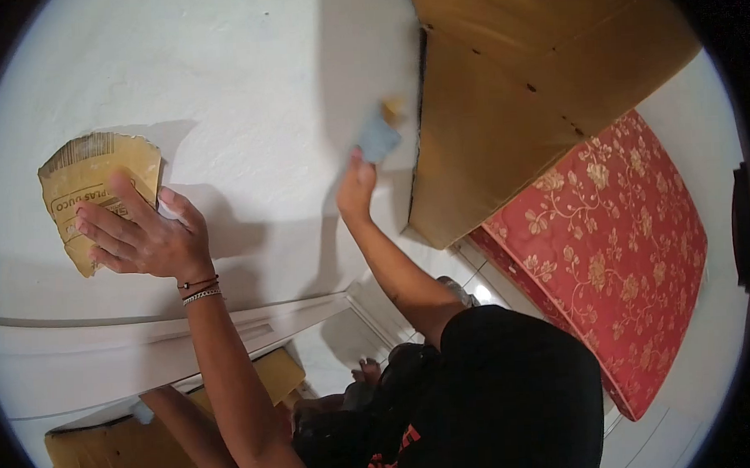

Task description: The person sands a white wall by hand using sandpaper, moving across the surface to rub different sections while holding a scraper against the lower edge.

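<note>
My left hand (145, 236) is at the left, fingers spread across a torn piece of brown cardboard (63, 185) with a barcode and printed lettering. It holds this cardboard up against or close to the white wall (243, 81); any contact with the wall is hidden. My right hand (358, 184) is closed around a small, flat, light-blue piece (379, 138) with a yellowish end. Motion blurs that piece, so its exact kind does not show. It is at the wall, just left of a large brown panel (487, 120).
A red mattress with gold flowers (601, 232) leans beside the brown panel at the right. A white ledge (128, 337) runs along the lower left. Below it, another arm (187, 434) and brown padding (108, 455) show, perhaps reflected. White floor tiles (478, 284) lie below.
</note>
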Demonstrator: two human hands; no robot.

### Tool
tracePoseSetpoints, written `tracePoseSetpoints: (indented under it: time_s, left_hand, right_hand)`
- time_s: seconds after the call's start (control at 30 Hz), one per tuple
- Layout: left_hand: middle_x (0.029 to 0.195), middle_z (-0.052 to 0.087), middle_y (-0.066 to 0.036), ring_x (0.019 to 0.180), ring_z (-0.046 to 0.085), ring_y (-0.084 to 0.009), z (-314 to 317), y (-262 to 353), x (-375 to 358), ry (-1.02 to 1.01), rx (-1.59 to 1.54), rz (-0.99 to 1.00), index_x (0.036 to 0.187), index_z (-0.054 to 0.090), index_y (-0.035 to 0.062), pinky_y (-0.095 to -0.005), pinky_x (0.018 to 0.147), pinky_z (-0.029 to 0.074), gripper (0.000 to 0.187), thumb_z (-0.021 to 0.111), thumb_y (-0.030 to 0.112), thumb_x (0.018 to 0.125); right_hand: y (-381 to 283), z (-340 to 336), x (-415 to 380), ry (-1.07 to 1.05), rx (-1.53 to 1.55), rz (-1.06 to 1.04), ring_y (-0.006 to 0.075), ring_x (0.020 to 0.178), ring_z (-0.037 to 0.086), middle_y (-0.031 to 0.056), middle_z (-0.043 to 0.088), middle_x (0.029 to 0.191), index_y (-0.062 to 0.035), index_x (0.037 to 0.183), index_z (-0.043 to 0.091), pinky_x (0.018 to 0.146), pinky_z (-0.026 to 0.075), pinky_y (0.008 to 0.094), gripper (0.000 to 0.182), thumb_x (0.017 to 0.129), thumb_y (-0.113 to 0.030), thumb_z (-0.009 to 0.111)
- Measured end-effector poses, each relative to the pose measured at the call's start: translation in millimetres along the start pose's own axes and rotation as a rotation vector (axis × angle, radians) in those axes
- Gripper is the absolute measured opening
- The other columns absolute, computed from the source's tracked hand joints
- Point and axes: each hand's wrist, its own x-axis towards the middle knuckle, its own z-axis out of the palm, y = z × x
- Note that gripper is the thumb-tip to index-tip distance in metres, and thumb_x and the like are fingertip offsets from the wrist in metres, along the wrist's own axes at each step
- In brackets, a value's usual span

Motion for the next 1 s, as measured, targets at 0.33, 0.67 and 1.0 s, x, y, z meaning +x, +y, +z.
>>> tracePoseSetpoints:
  time_s: [0.33, 0.67, 1.0]
  left_hand:
    - [0.135, 0.033, -0.018, 0.128, 0.026, -0.0307, -2.3, 1.8, 1.4, 0.018, -0.016, -0.016, 0.126, 0.045, 0.0186, -0.0446, 0.104, 0.012, 0.045, 0.030, 0.039, 0.088]
    - [0.135, 0.033, -0.020, 0.127, 0.027, -0.0319, -4.2, 2.7, 2.5, 0.027, -0.023, 0.013, 0.125, 0.045, 0.0163, -0.0452, 0.103, 0.015, 0.044, 0.031, 0.036, 0.088]
    - [0.140, 0.024, -0.020, 0.130, 0.021, -0.0321, -7.5, 4.2, 2.7, 0.002, -0.005, 0.055, 0.131, 0.038, 0.0141, -0.0463, 0.103, 0.014, 0.048, 0.032, 0.035, 0.088]
  right_hand:
    - [-55.1, -5.6, -1.8, 0.084, 0.124, 0.094, 0.0197, 0.094, 0.050, 0.0129, 0.054, 0.104, 0.0074, 0.105, 0.050, 0.084, 0.037, 0.0306, 0.041, 0.093, -0.029, 0.038]
    - [-50.3, 18.8, -21.7, -0.023, -0.022, -0.100, 0.0293, 0.093, 0.050, 0.0205, 0.055, 0.103, 0.0062, 0.105, 0.049, 0.084, 0.037, 0.0386, 0.029, 0.090, -0.015, 0.037]
    - [-69.5, -0.9, -18.2, 0.024, 0.102, 0.400, 0.0237, 0.095, 0.051, 0.0143, 0.054, 0.106, 0.0048, 0.112, 0.047, 0.085, 0.036, 0.0326, 0.040, 0.092, -0.029, 0.038]
